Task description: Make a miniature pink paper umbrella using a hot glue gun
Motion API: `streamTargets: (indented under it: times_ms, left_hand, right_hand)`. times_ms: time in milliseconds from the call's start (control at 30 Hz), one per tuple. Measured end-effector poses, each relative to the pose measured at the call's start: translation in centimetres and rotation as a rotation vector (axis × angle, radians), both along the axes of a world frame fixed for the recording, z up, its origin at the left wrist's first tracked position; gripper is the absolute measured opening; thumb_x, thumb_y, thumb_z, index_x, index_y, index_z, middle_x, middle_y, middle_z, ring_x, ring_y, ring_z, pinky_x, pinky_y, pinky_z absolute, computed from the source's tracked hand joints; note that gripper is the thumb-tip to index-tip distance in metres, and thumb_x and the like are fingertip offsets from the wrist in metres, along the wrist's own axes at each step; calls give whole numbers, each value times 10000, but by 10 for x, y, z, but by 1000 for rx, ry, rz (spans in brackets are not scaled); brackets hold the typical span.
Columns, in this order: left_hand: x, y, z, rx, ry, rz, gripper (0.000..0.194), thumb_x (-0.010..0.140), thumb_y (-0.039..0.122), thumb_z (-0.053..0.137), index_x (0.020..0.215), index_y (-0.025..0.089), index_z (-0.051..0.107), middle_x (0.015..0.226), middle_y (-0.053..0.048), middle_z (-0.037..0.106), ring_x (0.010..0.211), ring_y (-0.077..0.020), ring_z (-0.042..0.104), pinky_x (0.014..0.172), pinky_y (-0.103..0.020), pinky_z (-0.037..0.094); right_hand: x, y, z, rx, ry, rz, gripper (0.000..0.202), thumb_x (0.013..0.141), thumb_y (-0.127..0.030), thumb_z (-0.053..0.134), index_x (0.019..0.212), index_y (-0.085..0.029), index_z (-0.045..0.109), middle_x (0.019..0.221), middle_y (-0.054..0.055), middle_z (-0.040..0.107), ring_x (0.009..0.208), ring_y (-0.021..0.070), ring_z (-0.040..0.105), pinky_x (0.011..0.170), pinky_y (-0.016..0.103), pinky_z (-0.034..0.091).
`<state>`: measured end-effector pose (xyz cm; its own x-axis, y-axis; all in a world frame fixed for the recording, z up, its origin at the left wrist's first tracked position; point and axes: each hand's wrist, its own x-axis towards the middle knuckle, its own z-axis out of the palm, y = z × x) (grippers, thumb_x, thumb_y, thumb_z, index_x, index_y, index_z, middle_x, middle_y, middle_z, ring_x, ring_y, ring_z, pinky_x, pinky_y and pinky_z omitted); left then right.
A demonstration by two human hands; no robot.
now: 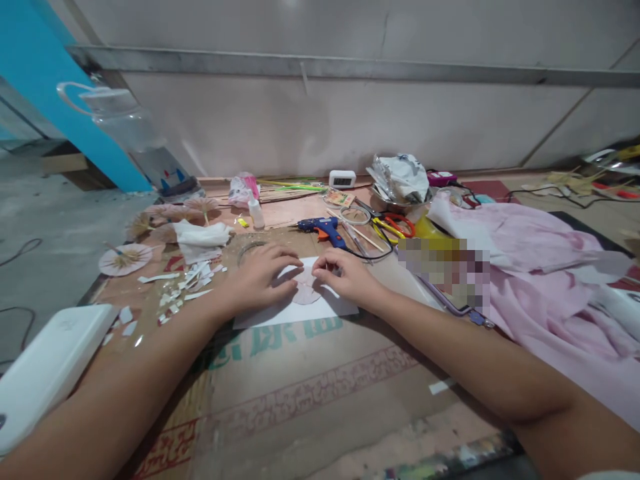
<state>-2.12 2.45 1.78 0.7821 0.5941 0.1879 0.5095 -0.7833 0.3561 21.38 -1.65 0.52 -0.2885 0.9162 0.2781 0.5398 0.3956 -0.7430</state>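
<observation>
Pink disc [306, 293] sits on white paper [267, 315] between the left and right edges of the worktop [295, 207], beside green characters [295, 335] that I cannot read. Cardboard [280, 427] covers much of the surface; grey floor [30, 220] shows past the left edge, a pale wall [300, 127] beyond the far one. Thin, flat and round, the disc lies between my left hand [263, 275], thumb and fingers parted around air, and my right hand [347, 275], thumb and forefinger nearly pinched, their hold impossible to tell.
</observation>
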Motion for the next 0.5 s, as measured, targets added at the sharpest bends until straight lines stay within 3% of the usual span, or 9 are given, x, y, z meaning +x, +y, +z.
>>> streamTargets:
  times_ms: [233, 500]
  left_hand:
    - [4, -7, 6, -50, 71, -3, 524, 928, 528, 608, 1354, 222, 616, 1455, -129, 543, 1374, -323, 458, 1163, -507, 345]
    - [7, -12, 2, -20, 78, -11, 533, 929, 509, 606, 1396, 251, 591, 1469, -128, 507, 1382, -336, 436, 1165, -526, 337]
  right_hand:
    - [-3, 0, -3, -14, -61, 59, 112, 871, -109, 682, 787, -180, 702, 842, 25, 675, 878, 182, 582, 835, 321, 416]
    - [-4, 1, -5, -33, -65, 75, 113, 857, -100, 687, 778, -180, 703, 822, 23, 665, 865, 184, 584, 825, 325, 412]
